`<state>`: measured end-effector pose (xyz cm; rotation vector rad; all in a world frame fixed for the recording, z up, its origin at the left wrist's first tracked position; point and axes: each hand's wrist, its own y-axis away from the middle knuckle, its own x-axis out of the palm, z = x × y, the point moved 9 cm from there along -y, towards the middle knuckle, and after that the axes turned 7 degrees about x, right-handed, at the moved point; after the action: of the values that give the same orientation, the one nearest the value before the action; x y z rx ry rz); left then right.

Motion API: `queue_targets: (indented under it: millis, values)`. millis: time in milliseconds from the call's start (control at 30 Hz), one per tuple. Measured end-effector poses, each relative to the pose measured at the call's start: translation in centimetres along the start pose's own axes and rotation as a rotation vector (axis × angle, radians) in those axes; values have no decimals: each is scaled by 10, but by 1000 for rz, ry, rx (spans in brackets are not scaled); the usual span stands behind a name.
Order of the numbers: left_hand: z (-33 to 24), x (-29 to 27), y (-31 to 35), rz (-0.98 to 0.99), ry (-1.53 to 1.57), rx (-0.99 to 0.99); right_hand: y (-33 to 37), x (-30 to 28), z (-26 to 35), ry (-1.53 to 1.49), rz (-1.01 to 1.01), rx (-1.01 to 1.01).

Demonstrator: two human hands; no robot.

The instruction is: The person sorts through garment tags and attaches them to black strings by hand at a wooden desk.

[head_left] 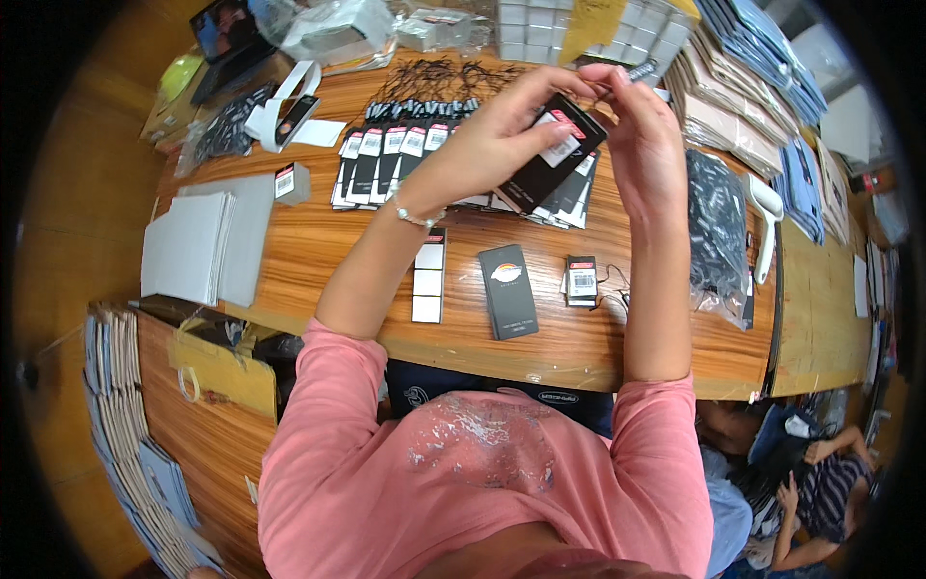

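My left hand [506, 125] holds a black hang tag [529, 188] with a red-and-white label sticker, its thumb pressed on the front. Close to the tag's upper end, my right hand [644, 130] pinches a thin string with a small dark plastic piece [641, 70] at the fingertips. Behind and below the held tag lie rows of strung black hang tags [391, 145], fanned out with their white stickers showing. Nearer to me are a stack of plain black tags [508, 294], a small stack of stickered tags [582, 280] and a strip of white labels [428, 280].
A clear bag of black string fasteners [716, 232] and a white handheld scanner [765, 222] lie at the right. Bagged folded garments [723, 96] are piled behind them. White sheets [188, 246] lie at the left; a compartment box [540, 34] stands at the back. Another person sits lower right.
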<state>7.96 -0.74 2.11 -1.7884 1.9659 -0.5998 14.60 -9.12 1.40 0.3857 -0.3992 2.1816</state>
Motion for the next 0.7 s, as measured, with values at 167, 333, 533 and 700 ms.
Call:
queue_targets:
  millis: [167,333,533,700]
  values:
    - [22,5,7,165,-148,-73,-7,-5,-3,-73,84,12]
    - [22,-28,21,143,-99,-165,-21,2,-6,-69,101,43]
    - [-2,-135,66,-84,-262,-286,-72,74,-39,153,156,188]
    - [26,-232,127,-350,-424,-518,-134,130,-122,285,241,306]
